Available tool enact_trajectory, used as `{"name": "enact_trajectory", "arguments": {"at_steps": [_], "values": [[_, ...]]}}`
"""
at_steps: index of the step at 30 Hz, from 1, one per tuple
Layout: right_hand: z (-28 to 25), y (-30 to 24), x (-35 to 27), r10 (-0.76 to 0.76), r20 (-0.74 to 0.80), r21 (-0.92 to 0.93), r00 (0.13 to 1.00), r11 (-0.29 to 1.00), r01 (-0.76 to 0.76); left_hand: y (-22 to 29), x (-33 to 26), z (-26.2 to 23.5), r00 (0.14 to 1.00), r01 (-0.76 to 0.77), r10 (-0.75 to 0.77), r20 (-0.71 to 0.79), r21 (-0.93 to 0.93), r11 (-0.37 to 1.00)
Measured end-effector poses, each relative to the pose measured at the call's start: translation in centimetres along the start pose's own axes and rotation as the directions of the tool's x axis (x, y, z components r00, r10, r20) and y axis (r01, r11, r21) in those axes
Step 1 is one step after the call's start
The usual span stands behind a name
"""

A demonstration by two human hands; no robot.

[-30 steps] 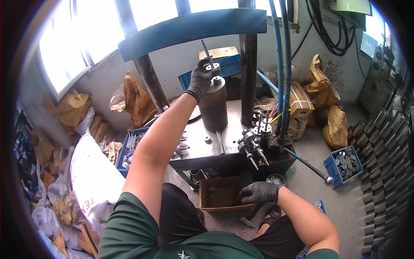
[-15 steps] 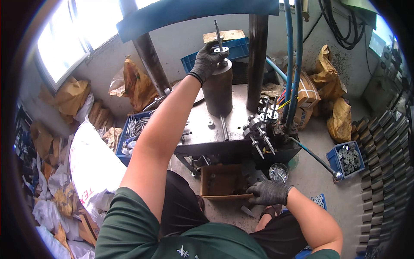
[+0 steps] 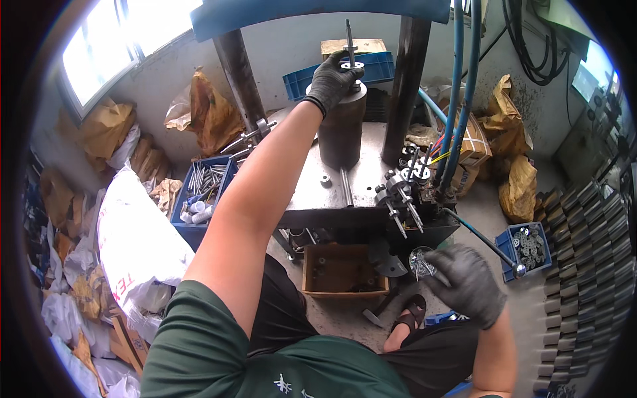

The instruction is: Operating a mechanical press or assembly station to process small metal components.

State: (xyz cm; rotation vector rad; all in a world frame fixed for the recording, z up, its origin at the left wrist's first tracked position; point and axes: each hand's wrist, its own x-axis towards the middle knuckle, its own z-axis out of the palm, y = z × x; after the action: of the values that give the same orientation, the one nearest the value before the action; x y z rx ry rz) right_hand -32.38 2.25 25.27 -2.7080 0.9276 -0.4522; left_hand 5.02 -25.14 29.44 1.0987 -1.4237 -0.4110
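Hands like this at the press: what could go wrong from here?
The left hand rests on the shaft atop the cylinder, under the blue beam; it could be pinched if the press moves. The right hand, low near the levers, grips small parts that might spill.

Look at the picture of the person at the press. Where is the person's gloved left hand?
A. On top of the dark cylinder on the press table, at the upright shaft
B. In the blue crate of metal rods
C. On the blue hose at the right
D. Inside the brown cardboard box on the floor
A: the left hand rests on top of the cylinder, fingers around the upright shaft and its disc.
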Motion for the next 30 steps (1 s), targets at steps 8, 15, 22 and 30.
{"name": "enact_trajectory", "arguments": {"at_steps": [8, 15, 22, 30], "values": [[-7.5, 3.3, -2.0, 0.441, 0.134, -0.357, 0.888, 0.857, -0.371, -3.4, 2.1, 0.8, 0.999, 0.02, -0.016, 0.047, -0.101, 0.995], [-4.3, 2.2, -3.6, 0.525, 0.24, -0.39, 0.817, 0.823, -0.414, -5.1, 3.0, 0.0, 0.991, -0.122, 0.122, 0.054, 0.004, 0.993], [0.2, 1.6, -7.5, 0.578, 0.217, -0.303, 0.787, 0.806, -0.508, -3.6, 2.0, 0.7, 0.992, -0.13, 0.129, 0.015, 0.103, 0.986], [1.2, 1.4, -8.3, 0.55, 0.09, -0.344, 0.83, 0.8, -0.492, -3.2, 1.9, 0.9, 0.99, -0.143, 0.142, 0.016, 0.19, 0.971]]}}
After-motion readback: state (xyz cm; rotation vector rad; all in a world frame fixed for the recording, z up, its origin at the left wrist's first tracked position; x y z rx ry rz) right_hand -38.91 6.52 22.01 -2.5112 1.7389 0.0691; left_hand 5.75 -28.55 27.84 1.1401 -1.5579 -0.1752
